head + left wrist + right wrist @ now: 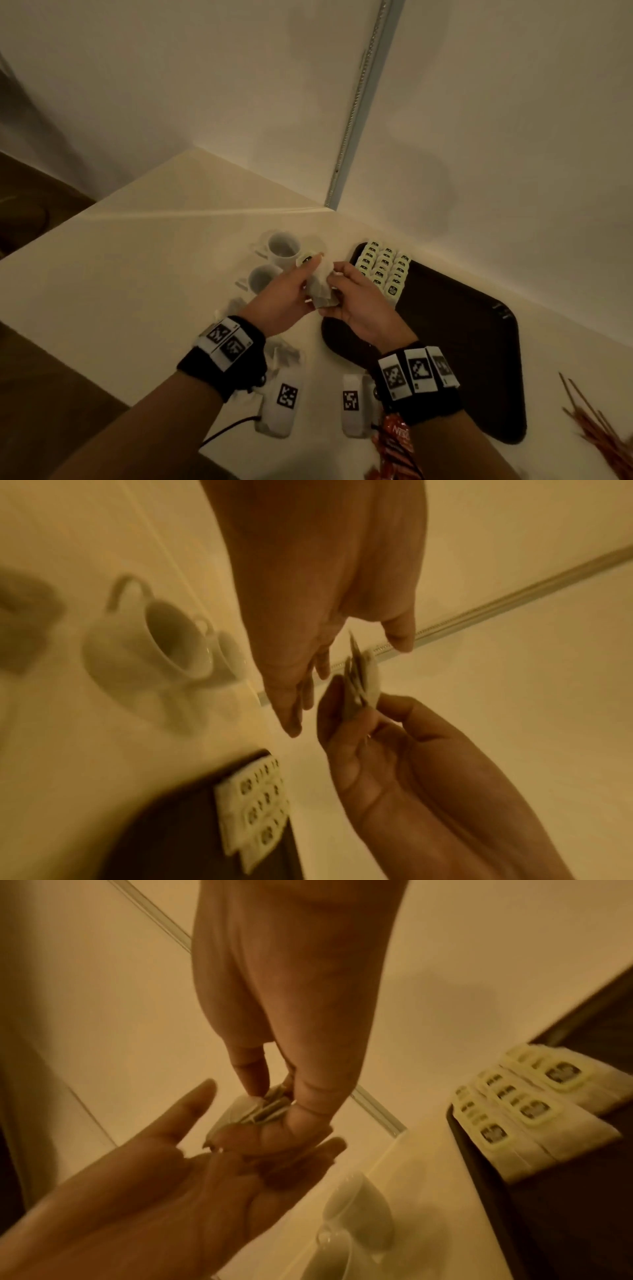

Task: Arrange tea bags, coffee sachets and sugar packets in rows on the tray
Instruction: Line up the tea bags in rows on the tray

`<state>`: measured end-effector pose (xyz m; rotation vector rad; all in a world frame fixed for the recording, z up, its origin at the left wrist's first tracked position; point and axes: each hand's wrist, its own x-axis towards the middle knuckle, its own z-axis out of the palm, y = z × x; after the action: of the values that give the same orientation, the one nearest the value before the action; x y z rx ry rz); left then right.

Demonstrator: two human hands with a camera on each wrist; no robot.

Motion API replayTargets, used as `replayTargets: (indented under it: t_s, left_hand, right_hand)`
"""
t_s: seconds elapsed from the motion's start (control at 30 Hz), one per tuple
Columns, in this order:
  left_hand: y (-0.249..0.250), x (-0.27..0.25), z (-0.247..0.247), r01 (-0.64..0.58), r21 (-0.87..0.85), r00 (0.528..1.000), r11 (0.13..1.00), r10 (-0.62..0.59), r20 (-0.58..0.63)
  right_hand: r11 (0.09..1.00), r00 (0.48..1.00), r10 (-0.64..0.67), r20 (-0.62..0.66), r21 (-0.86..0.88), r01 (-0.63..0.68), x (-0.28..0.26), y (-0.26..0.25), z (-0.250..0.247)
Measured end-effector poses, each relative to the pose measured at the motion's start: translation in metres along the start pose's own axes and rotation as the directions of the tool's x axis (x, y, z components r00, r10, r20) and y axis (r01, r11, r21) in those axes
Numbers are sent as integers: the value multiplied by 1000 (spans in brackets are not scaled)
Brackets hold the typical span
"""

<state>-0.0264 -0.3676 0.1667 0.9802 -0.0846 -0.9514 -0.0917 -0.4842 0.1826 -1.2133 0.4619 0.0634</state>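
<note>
A small stack of white tea bags (320, 289) is held above the counter, left of the dark tray (462, 342). My right hand (334, 284) pinches the stack between thumb (250, 1074) and curled fingers. My left hand (310, 274) lies open against the stack, its fingers (198, 1096) straight and palm up in the right wrist view. The stack (363, 685) shows edge-on in the left wrist view. Three rows of tea bags (383, 270) with green tags lie overlapped in the tray's far left corner.
Two white cups (282, 246) (263, 277) stand left of the tray, close behind my hands. Loose tea bags (284, 353) lie under my left wrist. Red coffee sachets (394, 442) sit at the near edge and brown stirrers (596, 421) at the far right. Walls close the corner.
</note>
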Motion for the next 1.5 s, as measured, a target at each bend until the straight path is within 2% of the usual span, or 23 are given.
replayTargets:
  t_s: [0.07,0.1,0.17,0.2,0.23,0.27,0.33,0.4,0.5,0.57,0.77,0.83,0.9,1.0,1.13,1.27,1.43,1.5]
  left_hand:
    - [1,8,16,31,-136,999,990,-28,28]
    - [1,11,21,42,-181,999,983,-35,40]
    - [-2,16,28,71,-257,996,964,-57,64]
    - [-2,17,30,85,-286,995,954,-69,68]
    - [-3,18,33,97,-304,994,948,-79,70]
    - [-2,19,36,108,-316,993,943,-89,73]
    - [0,22,40,134,-335,990,933,-112,85]
    - [2,25,45,165,-351,985,922,-137,102]
    - [1,29,51,190,-334,980,923,-160,116]
    - [-1,35,51,190,-311,980,931,-164,108]
    - [8,48,57,100,-269,995,958,-90,51]
    - [8,52,55,60,-189,998,980,-61,2]
    - [7,54,54,38,-87,999,995,-40,-27]
    - [5,54,57,1,12,1000,1000,-1,15]
    - [9,54,64,-140,157,987,978,125,99]
    - [19,54,67,-236,200,971,951,224,83]
    - [25,51,69,-413,401,906,818,416,84]
    - [27,50,70,-455,434,882,777,460,101]
  right_hand:
    - [964,994,-111,-11,-245,105,-2,-3,-4]
    - [888,978,-207,-24,-425,177,-2,-2,-7]
    - [632,906,-423,1,-716,296,-1,-1,-16]
    - [538,864,-504,26,-773,337,-1,-1,-20]
    - [483,829,-557,42,-796,365,-2,-1,-24]
    - [445,810,-584,54,-813,375,-3,-2,-28]
    - [390,805,-591,58,-853,347,-3,-3,-33]
    - [396,820,-570,44,-860,321,-2,-6,-38]
    - [464,845,-532,58,-815,348,1,-15,-44]
    - [485,833,-549,69,-786,384,1,-21,-47]
    - [700,829,-550,-103,-598,390,2,-38,-56]
    - [754,811,-564,-155,-496,430,2,-43,-61]
    - [797,814,-553,-176,-397,456,-2,-48,-64]
    - [796,815,-561,-144,-364,483,-7,-51,-62]
    - [779,833,-550,-63,-398,485,-10,-54,-61]
    - [664,773,-632,-57,-555,501,-10,-61,-67]
    - [656,779,-624,-64,-583,478,-14,-68,-67]
    - [601,747,-661,-68,-644,473,-14,-69,-65]
